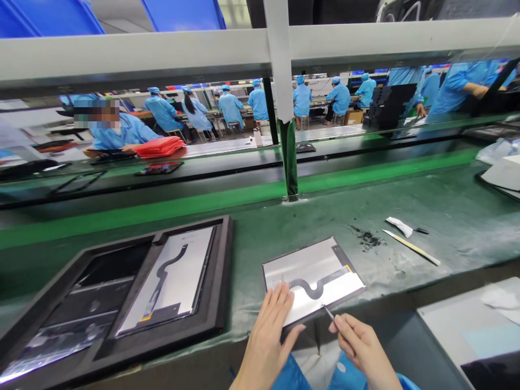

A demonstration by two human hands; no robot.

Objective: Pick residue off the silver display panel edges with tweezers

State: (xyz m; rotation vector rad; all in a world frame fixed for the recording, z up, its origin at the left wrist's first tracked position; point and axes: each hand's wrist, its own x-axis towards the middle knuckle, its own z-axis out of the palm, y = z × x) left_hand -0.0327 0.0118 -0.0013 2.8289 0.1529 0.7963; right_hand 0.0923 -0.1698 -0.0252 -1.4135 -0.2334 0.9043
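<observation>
A flat display panel [280, 265] with a silvery back lies on the green bench top, close to its front edge. Across it runs a dark, curved flex cable [314, 291] with a yellow-edged end. My left hand [270, 325] rests on the panel's left part, fingers stretched out over the cable's end. In my right hand [359, 341] is a thin pair of tweezers [328, 311], pinched between thumb and fingers. The tip is at the panel's lower edge; whether it touches is hard to tell.
Left stands a black foam tray [227, 260] with another display panel [179, 276]. To the right lie black scraps [368, 238], a yellowish pointed stick [412, 247] and a white-wrapped tool [400, 226]. A post [289, 157] rises behind the panel. Beyond, people in blue sit along a line.
</observation>
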